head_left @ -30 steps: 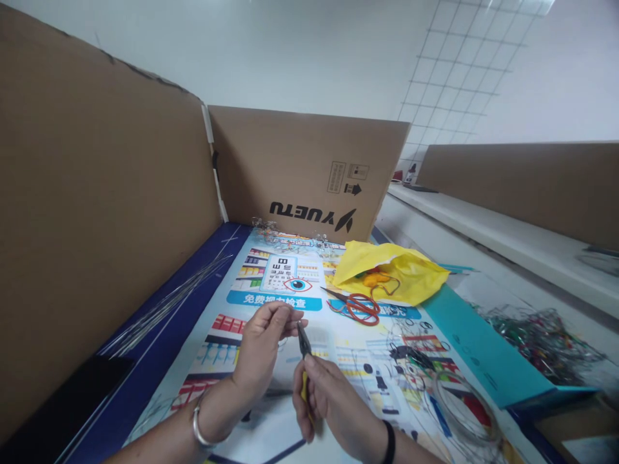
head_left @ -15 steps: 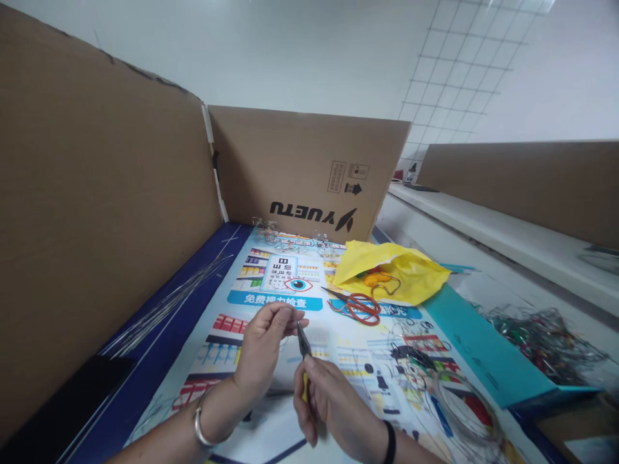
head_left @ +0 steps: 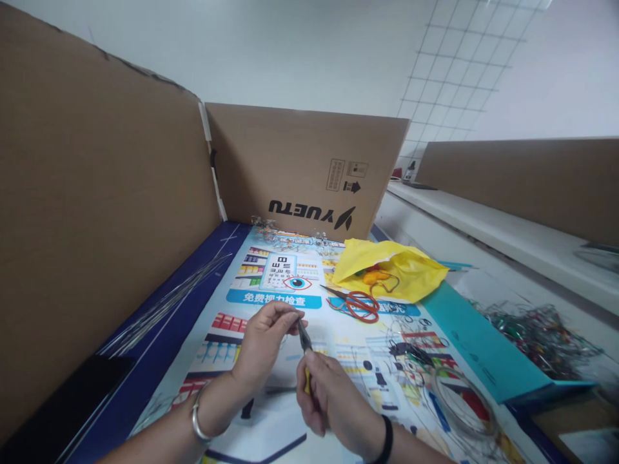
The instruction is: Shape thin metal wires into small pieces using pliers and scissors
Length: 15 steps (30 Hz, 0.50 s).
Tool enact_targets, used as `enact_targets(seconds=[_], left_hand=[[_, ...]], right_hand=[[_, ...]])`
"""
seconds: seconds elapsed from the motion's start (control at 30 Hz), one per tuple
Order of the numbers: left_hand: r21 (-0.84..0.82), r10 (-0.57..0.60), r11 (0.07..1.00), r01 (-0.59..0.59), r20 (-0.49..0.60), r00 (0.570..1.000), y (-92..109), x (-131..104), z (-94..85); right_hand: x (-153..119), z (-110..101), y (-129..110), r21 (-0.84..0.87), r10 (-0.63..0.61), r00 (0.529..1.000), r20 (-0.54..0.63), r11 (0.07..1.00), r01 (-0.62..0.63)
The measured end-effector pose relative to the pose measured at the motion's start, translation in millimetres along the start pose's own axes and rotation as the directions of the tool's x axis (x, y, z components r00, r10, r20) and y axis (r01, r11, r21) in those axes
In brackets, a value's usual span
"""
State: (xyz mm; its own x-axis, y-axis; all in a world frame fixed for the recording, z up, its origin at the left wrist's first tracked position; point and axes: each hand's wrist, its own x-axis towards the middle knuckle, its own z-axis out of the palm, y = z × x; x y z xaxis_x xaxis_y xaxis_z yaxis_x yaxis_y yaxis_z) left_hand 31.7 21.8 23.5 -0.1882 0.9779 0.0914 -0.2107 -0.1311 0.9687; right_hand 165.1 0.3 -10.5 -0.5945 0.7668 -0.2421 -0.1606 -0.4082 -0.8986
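Observation:
My right hand (head_left: 333,393) is closed around the yellow handle of a pair of pliers (head_left: 304,338), whose dark, narrow jaws point up and to the left. The plier tips meet the fingertips of my left hand (head_left: 264,341). Those fingers are pinched together on something too small to make out, perhaps fine wire. Just beyond the hands lie scissors (head_left: 360,306) with red-orange handles. Behind the scissors, a yellow bag (head_left: 420,270) lies with its mouth open, orange thread (head_left: 374,277) showing inside.
A printed poster (head_left: 271,380) covers the table. Coiled wire (head_left: 464,406) lies at right, with tangled wire pieces (head_left: 541,335) beyond a teal box edge (head_left: 488,354). Straight wires (head_left: 169,303) lie at left. Cardboard panels (head_left: 300,161) stand at the back and left.
The view has shifted very slightly. My left fingertips and the plier tips have drawn a little closer together; both hands keep their grip.

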Motion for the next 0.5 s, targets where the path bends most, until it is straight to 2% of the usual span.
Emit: enact_targets(seconds=[0.13, 0.27, 0.4, 0.5], left_hand=[[0.036, 0.019, 0.999, -0.02, 0.018, 1.0, 1, 1, -1.7], [-0.015, -0.031, 0.999, 0.031, 0.032, 0.999, 4, 2, -0.9], [-0.027, -0.086, 0.996, 0.087, 0.053, 0.995, 9, 4, -1.6], [-0.017, -0.084, 0.996, 0.085, 0.083, 0.993, 11, 5, -3.3]], right_hand=[[0, -3, 2, -0.135, -0.009, 0.998, -0.066, 0.991, 0.0], [-1, -2, -1, -0.295, -0.041, 0.992, -0.117, 0.955, 0.004], [-2, -1, -6, -0.453, -0.088, 0.986, -0.145, 0.891, 0.013], [-2, -5, -6, -0.593, -0.17, 0.976, -0.133, 0.803, 0.059]])
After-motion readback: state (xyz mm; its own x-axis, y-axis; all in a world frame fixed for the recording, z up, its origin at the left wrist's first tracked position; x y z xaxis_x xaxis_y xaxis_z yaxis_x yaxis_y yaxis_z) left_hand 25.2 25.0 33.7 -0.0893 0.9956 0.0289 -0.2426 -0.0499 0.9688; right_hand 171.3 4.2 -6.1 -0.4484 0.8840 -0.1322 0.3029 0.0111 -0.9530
